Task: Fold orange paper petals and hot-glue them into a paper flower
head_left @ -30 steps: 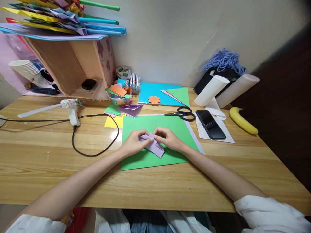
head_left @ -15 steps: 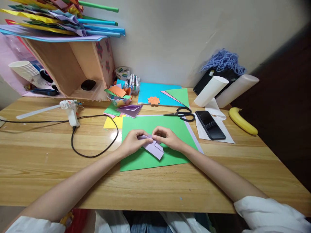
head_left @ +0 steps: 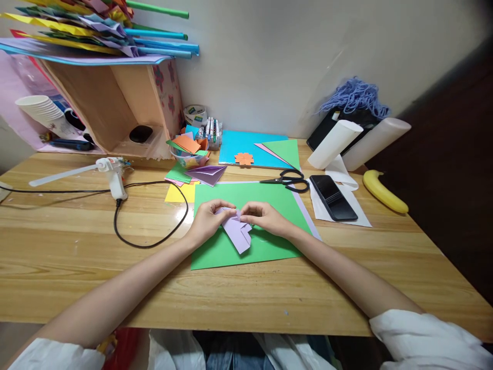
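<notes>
A folded piece of lilac paper (head_left: 236,235) is held just above a green paper sheet (head_left: 269,244), its lower end pointing toward me. My left hand (head_left: 208,222) pinches its upper left edge between thumb and fingers. On the opposite side, my right hand (head_left: 265,218) grips the upper right edge with its fingertips, near a small folded flap. Part of the paper's top is covered by my fingers. Beyond the hands, black-handled scissors (head_left: 290,180) lie across the back edge of the green sheet.
A white glue gun (head_left: 113,177) with a black cord stands on the left. Behind are a dark purple folded paper (head_left: 208,174), a tub of paper scraps (head_left: 188,149) and an orange paper flower (head_left: 244,159). To the right lie a phone (head_left: 333,198) and a banana (head_left: 385,192).
The lilac paper has turned, so its lower end now points more directly toward me and has shifted left. My left thumb has moved up slightly; both hands keep their hold.
</notes>
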Motion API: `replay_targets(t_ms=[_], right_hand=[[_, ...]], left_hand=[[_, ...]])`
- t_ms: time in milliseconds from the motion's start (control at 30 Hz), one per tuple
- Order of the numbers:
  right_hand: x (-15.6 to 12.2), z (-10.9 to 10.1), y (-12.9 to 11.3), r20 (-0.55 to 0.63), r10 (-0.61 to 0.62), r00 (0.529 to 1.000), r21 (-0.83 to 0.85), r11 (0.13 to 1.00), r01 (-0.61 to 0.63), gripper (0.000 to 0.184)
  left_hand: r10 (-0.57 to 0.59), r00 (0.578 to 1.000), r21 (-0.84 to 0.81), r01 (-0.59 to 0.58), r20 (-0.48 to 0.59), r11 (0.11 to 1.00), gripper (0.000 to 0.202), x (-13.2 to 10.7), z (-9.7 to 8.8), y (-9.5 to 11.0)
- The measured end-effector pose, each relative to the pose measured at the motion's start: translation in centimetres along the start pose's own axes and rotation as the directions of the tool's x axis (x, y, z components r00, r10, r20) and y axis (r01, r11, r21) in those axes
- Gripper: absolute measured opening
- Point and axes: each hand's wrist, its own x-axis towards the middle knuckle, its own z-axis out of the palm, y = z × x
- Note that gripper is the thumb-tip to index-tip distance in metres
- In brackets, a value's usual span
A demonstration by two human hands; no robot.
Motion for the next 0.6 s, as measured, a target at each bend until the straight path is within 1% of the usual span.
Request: replay_targets(t_ms=[267,433,600], right_hand=[[-0.02,0.10,-0.04,-0.005,0.009,1.000,-0.052,0.999,-0.009,0.023],[0.04,0.15,0.09,-0.002,0.007,1.000,-0.059,0.998,-0.007,0.027],[0.00,0.23,0.08,-0.032,0.005,0.999,-0.091,0.996,-0.008,0.029]], left_hand=[[0.027,1.000,0.080,-0.027,-0.004,0.996,0.037,-0.20,-0.07,0.05],[0.042,0.999,0.080,-0.043,0.013,0.996,0.040,-0.18,-0.08,-0.24],[0.093,0.996,0.085,-0.094,0.005,0.992,0.037,-0.42,-0.01,-0.18]])
